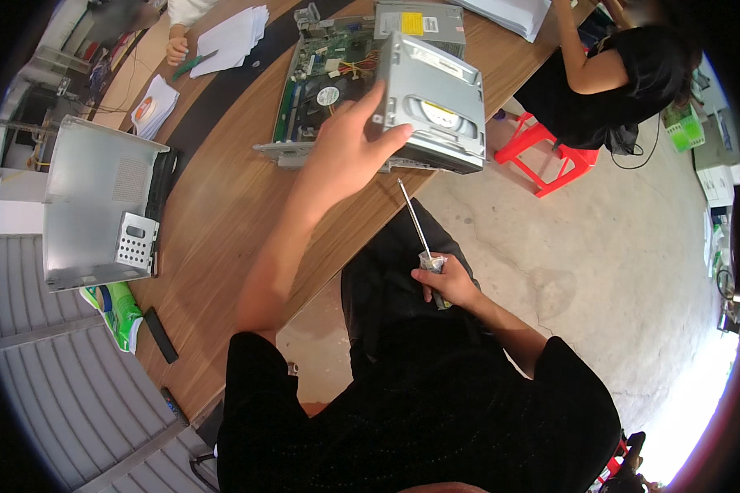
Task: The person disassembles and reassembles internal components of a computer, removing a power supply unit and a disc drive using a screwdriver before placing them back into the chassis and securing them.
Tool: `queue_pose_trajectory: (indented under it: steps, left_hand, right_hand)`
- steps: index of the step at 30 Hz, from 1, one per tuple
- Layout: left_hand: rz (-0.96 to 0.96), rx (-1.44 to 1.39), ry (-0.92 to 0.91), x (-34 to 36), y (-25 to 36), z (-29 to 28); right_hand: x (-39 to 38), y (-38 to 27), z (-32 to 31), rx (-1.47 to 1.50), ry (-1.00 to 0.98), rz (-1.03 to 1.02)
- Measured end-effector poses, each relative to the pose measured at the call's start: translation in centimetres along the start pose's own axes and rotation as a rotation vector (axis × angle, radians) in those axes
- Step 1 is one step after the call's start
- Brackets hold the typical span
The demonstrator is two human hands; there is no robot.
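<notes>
My left hand has its fingers wrapped on the grey drive, tipped up at the table edge over the open computer. My right hand grips a screwdriver by my lap. I think the drive is nearly free; the cover is already off.

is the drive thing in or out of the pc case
Out: the left hand holds the silver optical drive tilted above the open computer chassis.

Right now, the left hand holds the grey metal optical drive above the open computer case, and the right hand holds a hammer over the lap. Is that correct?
Not quite. The head view shows the right hand holding a long-shafted screwdriver, not a hammer. The left hand does hold the grey metal optical drive above the open computer case.
</notes>
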State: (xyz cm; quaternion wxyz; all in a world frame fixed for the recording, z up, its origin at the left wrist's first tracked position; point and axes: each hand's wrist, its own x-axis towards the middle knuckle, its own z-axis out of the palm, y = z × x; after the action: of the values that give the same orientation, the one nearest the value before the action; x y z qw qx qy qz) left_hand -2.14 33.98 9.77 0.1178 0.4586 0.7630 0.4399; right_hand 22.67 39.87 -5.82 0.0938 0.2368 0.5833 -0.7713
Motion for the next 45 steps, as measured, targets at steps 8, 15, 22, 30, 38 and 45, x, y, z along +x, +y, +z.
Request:
queue_pose_trajectory:
  steps: [8, 15, 22, 30, 38, 45]
  left_hand:
    - [-0.028, 0.378, 0.026, -0.6, 1.6, -1.5]
    - [-0.107, 0.517, -0.142, -0.1, -1.5, -1.3]
    - [-0.177, 0.441, -0.118, -0.8, -3.1, -1.0]
    - [-0.364, 0.335, -0.135, 0.5, -2.6, -2.0]
    - [-0.429, 0.488, -0.216, 1.1, -0.6, -2.0]
    - [0.015, 0.295, 0.262, -0.6, 1.1, 0.6]
  right_hand:
    - [0.1, 0.0, -0.7, -0.003, -0.006, 0.003]
    - [0.0, 0.2, -0.9, 0.024, -0.022, -0.003]
    - [-0.2, 0.5, -1.5, 0.060, -0.092, -0.069]
    - [-0.6, 1.1, -2.8, 0.132, -0.088, -0.067]
    - [-0.7, 1.0, -3.3, 0.155, -0.031, -0.090]
    - [-2.0, 2.3, -2.0, 0.224, 0.043, -0.071]
